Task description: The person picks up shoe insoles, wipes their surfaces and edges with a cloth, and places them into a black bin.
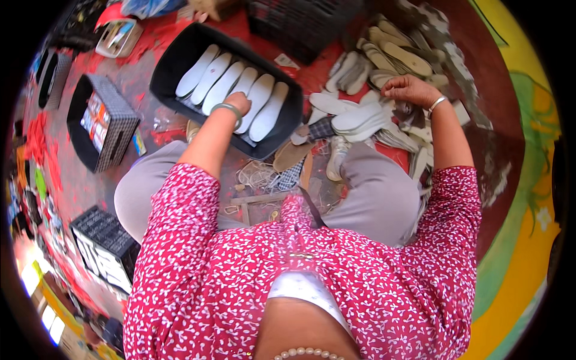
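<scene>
Several white insoles [260, 101] lie side by side in a black bin [170, 63] ahead of me, to the left. My left hand [239, 104] reaches into this bin, its fingers curled closed on one insole [245, 80] in the row; the fingertips are partly hidden. Over a heap of loose and stacked pale insoles [360, 120] on the right hovers my right hand [413, 91]. Its fingers are bent and loosely apart, with nothing visible held in them. A darker brown insole [292, 157] rests on the floor between my legs.
A checked fabric box [123, 129] holding packets stands left of the bin. Behind it are a white basket [119, 38] and a dark crate [300, 24]. Another black crate [105, 240] lies at my left. Red scraps and string [258, 174] litter the floor. A painted wall [510, 180] bounds the right.
</scene>
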{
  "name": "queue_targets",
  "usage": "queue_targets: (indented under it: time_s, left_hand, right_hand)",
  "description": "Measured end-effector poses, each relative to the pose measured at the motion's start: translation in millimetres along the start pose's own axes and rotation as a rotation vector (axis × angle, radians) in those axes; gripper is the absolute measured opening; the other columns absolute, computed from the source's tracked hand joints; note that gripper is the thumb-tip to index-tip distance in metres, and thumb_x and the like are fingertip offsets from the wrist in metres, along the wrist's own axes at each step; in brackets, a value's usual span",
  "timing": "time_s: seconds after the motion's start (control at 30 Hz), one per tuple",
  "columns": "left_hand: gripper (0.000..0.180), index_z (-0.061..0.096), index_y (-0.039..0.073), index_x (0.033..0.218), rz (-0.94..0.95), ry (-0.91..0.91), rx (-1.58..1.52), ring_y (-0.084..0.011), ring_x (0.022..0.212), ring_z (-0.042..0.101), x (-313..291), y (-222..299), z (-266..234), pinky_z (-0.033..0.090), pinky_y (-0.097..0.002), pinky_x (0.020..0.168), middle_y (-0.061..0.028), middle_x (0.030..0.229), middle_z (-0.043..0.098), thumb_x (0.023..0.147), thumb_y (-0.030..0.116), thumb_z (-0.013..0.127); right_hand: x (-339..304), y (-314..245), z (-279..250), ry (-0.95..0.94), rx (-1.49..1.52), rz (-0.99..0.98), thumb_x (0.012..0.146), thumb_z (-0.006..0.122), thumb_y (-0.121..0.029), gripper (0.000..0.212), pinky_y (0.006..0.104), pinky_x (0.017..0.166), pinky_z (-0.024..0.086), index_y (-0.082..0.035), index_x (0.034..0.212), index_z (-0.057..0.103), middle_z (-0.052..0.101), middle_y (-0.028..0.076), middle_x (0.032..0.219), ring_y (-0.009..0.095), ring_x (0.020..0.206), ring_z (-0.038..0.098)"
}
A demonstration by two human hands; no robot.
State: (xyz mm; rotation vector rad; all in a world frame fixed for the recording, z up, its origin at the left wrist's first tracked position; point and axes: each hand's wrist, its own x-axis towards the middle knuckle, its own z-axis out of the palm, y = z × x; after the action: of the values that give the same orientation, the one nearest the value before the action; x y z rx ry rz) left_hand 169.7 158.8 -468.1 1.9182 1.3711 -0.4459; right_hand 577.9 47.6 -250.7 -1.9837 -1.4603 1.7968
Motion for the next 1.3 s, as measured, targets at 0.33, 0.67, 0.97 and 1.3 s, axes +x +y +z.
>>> queue_targets:
  time_s: [0.33, 0.67, 0.97, 1.3]
  left_hand:
    - [0.025, 0.059, -0.002, 0.097, 0.468, 0.009, -0.237, -0.0219, 0.078, 0.057, -124, 102, -101, 0.046, -0.0326, 0.071, -0.0117, 0.084, 0.062, 0.089, 0.022, 0.055]
    - [0.018, 0.057, -0.003, 0.100, 0.620, -0.019, -0.276, -0.0161, 0.080, 0.058, -194, 135, -116, 0.046, -0.0273, 0.072, -0.0102, 0.089, 0.062, 0.088, 0.010, 0.057]
    - [0.020, 0.057, -0.002, 0.102, 0.662, 0.059, -0.129, -0.0258, 0.078, 0.060, -198, 153, -115, 0.047, -0.0316, 0.070, -0.0151, 0.089, 0.061, 0.086, 0.010, 0.058]
    - [0.021, 0.056, -0.001, 0.101, 0.656, 0.082, -0.062, -0.0331, 0.085, 0.059, -194, 151, -110, 0.047, -0.0360, 0.073, -0.0177, 0.090, 0.060, 0.083, 0.009, 0.059]
  right_hand:
    - [15, 251, 126, 0.325, 0.552, 0.295, 0.076, 0.063, -0.006, 0.027, 0.0275, 0.072, 0.047, -0.003, 0.103, 0.063, 0.065, 0.003, 0.088, 0.012, 0.083, 0.058]
    - [134, 334, 151, 0.486, 0.838, 0.592, 0.079, 0.064, -0.022, 0.028, 0.0370, 0.062, 0.050, 0.003, 0.094, 0.065, 0.067, 0.010, 0.089, 0.022, 0.075, 0.062]
    - [120, 282, 134, 0.632, 0.514, 0.621, 0.079, 0.065, -0.023, 0.023, 0.0435, 0.063, 0.050, -0.002, 0.089, 0.064, 0.066, 0.011, 0.086, 0.026, 0.072, 0.062]
    - [145, 261, 124, 0.647, 0.763, 0.672, 0.079, 0.066, -0.027, 0.028, 0.0470, 0.065, 0.049, -0.002, 0.091, 0.065, 0.066, 0.012, 0.087, 0.028, 0.072, 0.063]
